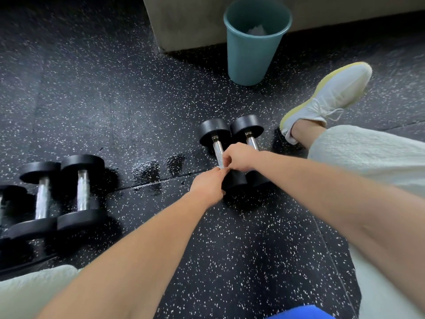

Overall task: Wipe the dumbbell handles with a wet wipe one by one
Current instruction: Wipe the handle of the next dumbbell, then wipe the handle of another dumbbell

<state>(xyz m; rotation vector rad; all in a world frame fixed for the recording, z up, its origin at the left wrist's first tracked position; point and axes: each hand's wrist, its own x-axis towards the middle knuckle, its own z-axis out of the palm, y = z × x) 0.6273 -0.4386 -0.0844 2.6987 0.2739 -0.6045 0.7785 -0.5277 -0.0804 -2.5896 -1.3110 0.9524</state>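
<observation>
Dumbbells (82, 192) lie in two groups on a black speckled floor (241, 249), the person's pale trouser legs framing the view on either side. A teal bin (249, 54) stands upright at the far side with something white crumpled inside it, and a pale shoe (331, 93) rests on the floor just to its right. The left group (43, 199) sits well apart from both hands. The centre pair (247, 128) lies side by side, heads touching, and both hands meet over its left dumbbell (215, 132), at the near end of that dumbbell's handle (218, 149). The right hand (239, 157) is curled from above, the left hand (208, 184) comes in from below, and their fingertips pinch together against the handle. Only a white sliver of the wet wipe (221, 167) shows between them. Dark wet patches (147, 172) mark the floor between the two groups.
</observation>
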